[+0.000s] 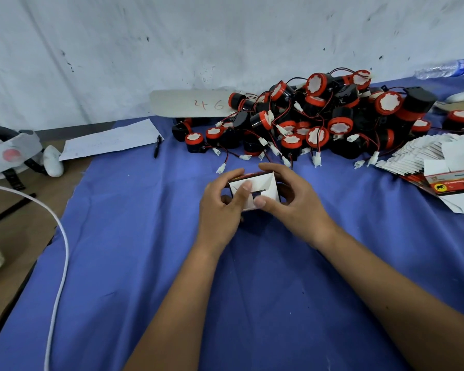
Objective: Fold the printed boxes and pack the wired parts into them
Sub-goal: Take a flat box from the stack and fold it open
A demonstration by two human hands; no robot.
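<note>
A small printed box [263,183] sits between both hands above the blue cloth, its white inner flaps facing me. My left hand [221,207] grips its left side, with the thumb pressing on a white flap. My right hand [287,199] grips the right side, thumb on the lower flap. A dark gap shows between the flaps. Behind the box lies a big pile of black-and-red wired parts [319,119] with white connectors. A fanned stack of flat printed boxes [423,162] lies at the right.
A blue cloth [172,263] covers the table. A paper sheet [110,140] and a pen [158,146] lie at the back left. A white cable [60,236] curves down the left side. A cardboard piece marked 46 [190,103] leans on the wall; a water bottle [445,68] lies far right.
</note>
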